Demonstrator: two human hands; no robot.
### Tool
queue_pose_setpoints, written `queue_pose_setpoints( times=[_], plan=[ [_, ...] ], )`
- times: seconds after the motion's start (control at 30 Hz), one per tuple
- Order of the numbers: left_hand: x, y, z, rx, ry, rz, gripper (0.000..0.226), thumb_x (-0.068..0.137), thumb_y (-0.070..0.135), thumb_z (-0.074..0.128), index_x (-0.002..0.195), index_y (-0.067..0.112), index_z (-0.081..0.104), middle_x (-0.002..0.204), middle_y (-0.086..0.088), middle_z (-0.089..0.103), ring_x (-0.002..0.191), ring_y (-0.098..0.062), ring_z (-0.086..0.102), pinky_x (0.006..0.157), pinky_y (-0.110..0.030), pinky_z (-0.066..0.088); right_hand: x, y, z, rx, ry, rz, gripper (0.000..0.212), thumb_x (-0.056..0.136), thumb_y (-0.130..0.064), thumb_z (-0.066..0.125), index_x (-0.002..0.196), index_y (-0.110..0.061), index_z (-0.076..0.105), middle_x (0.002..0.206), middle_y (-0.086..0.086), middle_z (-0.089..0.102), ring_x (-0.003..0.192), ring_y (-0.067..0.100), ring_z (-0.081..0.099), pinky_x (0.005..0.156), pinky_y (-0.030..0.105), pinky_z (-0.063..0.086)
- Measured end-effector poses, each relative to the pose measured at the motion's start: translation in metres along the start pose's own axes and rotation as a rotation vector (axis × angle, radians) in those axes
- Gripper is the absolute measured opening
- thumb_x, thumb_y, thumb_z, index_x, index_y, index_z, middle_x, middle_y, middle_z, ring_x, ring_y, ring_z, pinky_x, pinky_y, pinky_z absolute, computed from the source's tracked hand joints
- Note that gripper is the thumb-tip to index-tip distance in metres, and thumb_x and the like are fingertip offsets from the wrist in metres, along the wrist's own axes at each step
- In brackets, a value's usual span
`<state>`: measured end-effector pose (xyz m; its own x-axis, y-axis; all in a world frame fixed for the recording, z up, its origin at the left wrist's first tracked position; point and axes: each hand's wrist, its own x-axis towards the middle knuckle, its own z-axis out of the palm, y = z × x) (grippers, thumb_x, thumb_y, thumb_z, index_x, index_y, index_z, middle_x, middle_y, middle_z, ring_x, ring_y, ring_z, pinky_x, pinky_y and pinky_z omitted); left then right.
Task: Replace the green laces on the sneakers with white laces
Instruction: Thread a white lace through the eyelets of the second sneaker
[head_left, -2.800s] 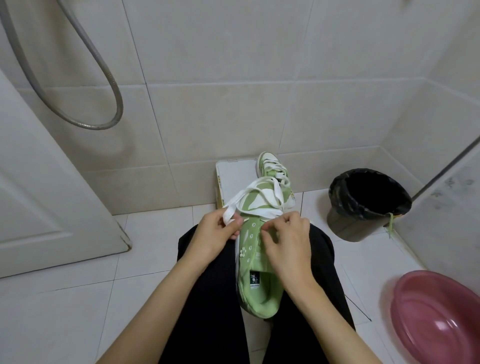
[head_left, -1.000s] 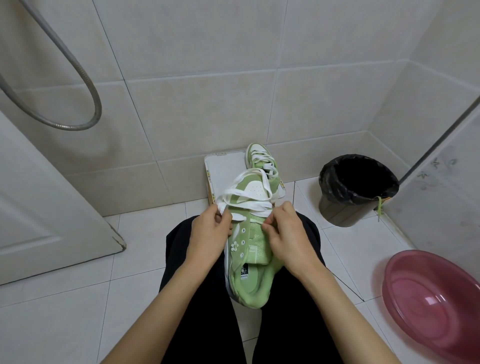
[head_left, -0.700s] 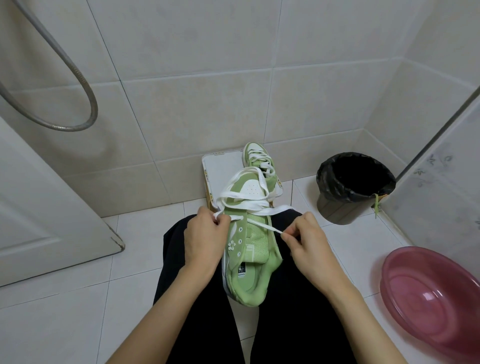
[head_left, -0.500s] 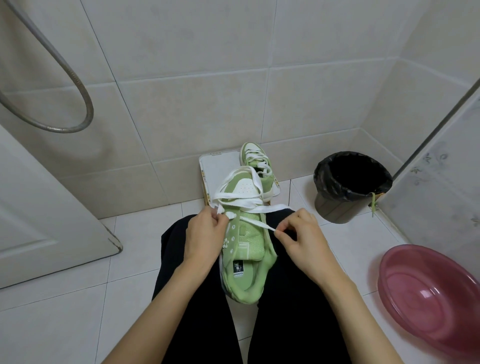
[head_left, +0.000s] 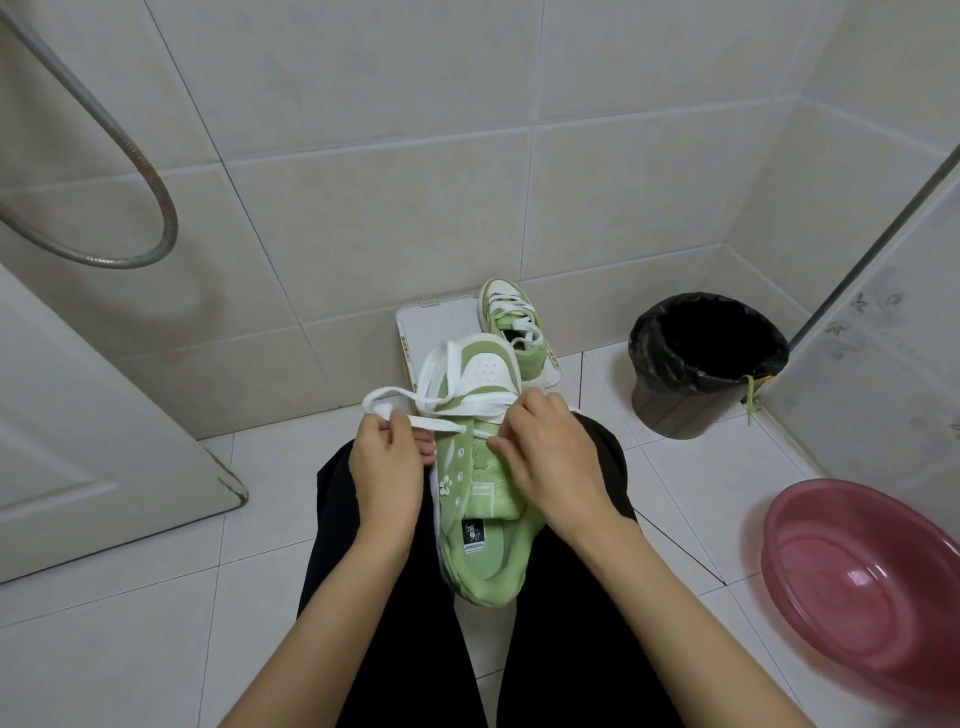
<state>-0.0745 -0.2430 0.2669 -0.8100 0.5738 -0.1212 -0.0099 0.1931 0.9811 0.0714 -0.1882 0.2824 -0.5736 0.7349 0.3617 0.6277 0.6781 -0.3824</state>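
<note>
A green sneaker (head_left: 485, 499) lies between my knees, toe pointing away, heel toward me. A wide white lace (head_left: 441, 400) crosses its front and loops loosely over the toe. My left hand (head_left: 387, 467) pinches one end of this lace at the shoe's left side. My right hand (head_left: 550, 457) sits on the shoe's right edge with fingers curled at the eyelets; whether it holds lace there is hidden. The second green sneaker (head_left: 511, 327), with white laces, stands on a white board (head_left: 436, 327) by the wall.
A black-lined bin (head_left: 701, 364) stands to the right, a green lace (head_left: 750, 397) hanging over its rim. A pink basin (head_left: 862, 582) sits at the lower right. A white door (head_left: 78, 415) is at the left, a shower hose (head_left: 104, 171) above it.
My right hand let go of the lace end it had pulled out to the right and came back to the shoe's eyelets. My left hand drew its lace end out leftward.
</note>
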Motion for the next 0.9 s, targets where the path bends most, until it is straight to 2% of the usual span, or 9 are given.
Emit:
queue_pose_setpoints(
  times=[0.13, 0.23, 0.33, 0.5, 0.6, 0.73, 0.8, 0.87, 0.9],
  plan=[
    [0.006, 0.005, 0.010, -0.139, 0.099, -0.019, 0.015, 0.091, 0.014, 0.052, 0.076, 0.014, 0.050, 0.066, 0.002, 0.063, 0.058, -0.008, 0.065, 0.077, -0.039, 0.056, -0.006, 0.004, -0.004, 0.058, -0.047, -0.026, 0.015, 0.095, -0.016, 0.054, 0.088, -0.003, 0.053, 0.094, 0.010, 0.049, 0.083, 0.025, 0.043, 0.071, 0.034, 0.035],
    [0.015, 0.009, 0.006, -0.181, 0.196, -0.017, 0.022, 0.090, 0.002, 0.044, 0.078, 0.021, 0.046, 0.082, -0.005, 0.062, 0.076, -0.026, 0.065, 0.080, -0.044, 0.055, -0.009, 0.006, -0.004, 0.121, -0.065, -0.001, 0.015, 0.097, -0.015, 0.050, 0.088, -0.003, 0.050, 0.093, 0.010, 0.047, 0.082, 0.025, 0.043, 0.070, 0.038, 0.038],
    [0.039, 0.014, -0.021, -0.269, 0.265, -0.100, 0.028, 0.084, -0.008, 0.032, 0.085, 0.013, 0.050, 0.082, -0.009, 0.063, 0.062, -0.013, 0.064, 0.069, -0.033, 0.054, -0.009, 0.006, -0.004, 0.182, -0.041, 0.035, 0.014, 0.097, -0.013, 0.051, 0.088, -0.002, 0.049, 0.091, 0.008, 0.044, 0.075, 0.025, 0.043, 0.064, 0.038, 0.037],
    [0.075, 0.020, -0.082, -0.385, 0.057, -0.344, 0.021, 0.093, -0.007, 0.041, 0.079, 0.005, 0.051, 0.081, -0.007, 0.054, 0.060, -0.008, 0.052, 0.048, -0.014, 0.050, -0.009, 0.007, 0.000, 0.199, -0.022, 0.061, 0.015, 0.097, -0.013, 0.051, 0.089, 0.000, 0.048, 0.092, 0.009, 0.043, 0.072, 0.026, 0.044, 0.061, 0.039, 0.039],
    [0.082, 0.027, -0.101, -0.466, -0.035, -0.433, 0.021, 0.088, -0.006, 0.040, 0.073, 0.008, 0.046, 0.078, -0.008, 0.052, 0.044, -0.005, 0.041, 0.046, -0.016, 0.041, -0.009, 0.002, 0.004, 0.212, 0.007, 0.083, 0.014, 0.097, -0.012, 0.050, 0.089, -0.001, 0.048, 0.091, 0.005, 0.039, 0.073, 0.023, 0.042, 0.060, 0.037, 0.037],
    [0.085, 0.042, -0.121, -0.627, -0.157, -0.554, 0.013, 0.059, 0.009, 0.041, 0.063, 0.017, 0.032, 0.052, 0.004, 0.034, 0.037, -0.010, 0.027, 0.049, -0.019, 0.045, -0.008, -0.008, 0.012, 0.210, 0.031, 0.159, 0.014, 0.097, -0.010, 0.048, 0.086, -0.002, 0.046, 0.091, 0.007, 0.039, 0.073, 0.024, 0.041, 0.059, 0.038, 0.036],
    [0.084, 0.049, -0.127, -0.680, -0.221, -0.557, 0.017, 0.055, 0.009, 0.048, 0.060, 0.018, 0.034, 0.049, 0.006, 0.029, 0.038, -0.011, 0.029, 0.055, -0.031, 0.054, -0.006, -0.010, 0.013, 0.223, 0.011, 0.146, 0.014, 0.098, -0.009, 0.046, 0.086, -0.002, 0.045, 0.091, 0.009, 0.040, 0.073, 0.025, 0.040, 0.060, 0.038, 0.035],
    [0.081, 0.058, -0.127, -0.631, -0.292, -0.517, 0.013, 0.056, 0.012, 0.052, 0.065, 0.016, 0.044, 0.051, 0.007, 0.043, 0.045, -0.011, 0.045, 0.074, -0.038, 0.052, -0.006, -0.010, 0.011, 0.243, -0.012, 0.108, 0.013, 0.099, -0.009, 0.044, 0.087, -0.003, 0.044, 0.091, 0.009, 0.038, 0.074, 0.024, 0.039, 0.062, 0.039, 0.036],
    [0.079, 0.060, -0.125, -0.496, -0.300, -0.481, 0.010, 0.064, 0.014, 0.049, 0.074, 0.015, 0.052, 0.060, 0.006, 0.057, 0.059, -0.012, 0.057, 0.083, -0.038, 0.047, -0.006, -0.009, 0.010, 0.250, -0.020, 0.092, 0.013, 0.099, -0.009, 0.042, 0.087, -0.003, 0.043, 0.091, 0.009, 0.038, 0.073, 0.025, 0.039, 0.062, 0.041, 0.037]
  ],
)
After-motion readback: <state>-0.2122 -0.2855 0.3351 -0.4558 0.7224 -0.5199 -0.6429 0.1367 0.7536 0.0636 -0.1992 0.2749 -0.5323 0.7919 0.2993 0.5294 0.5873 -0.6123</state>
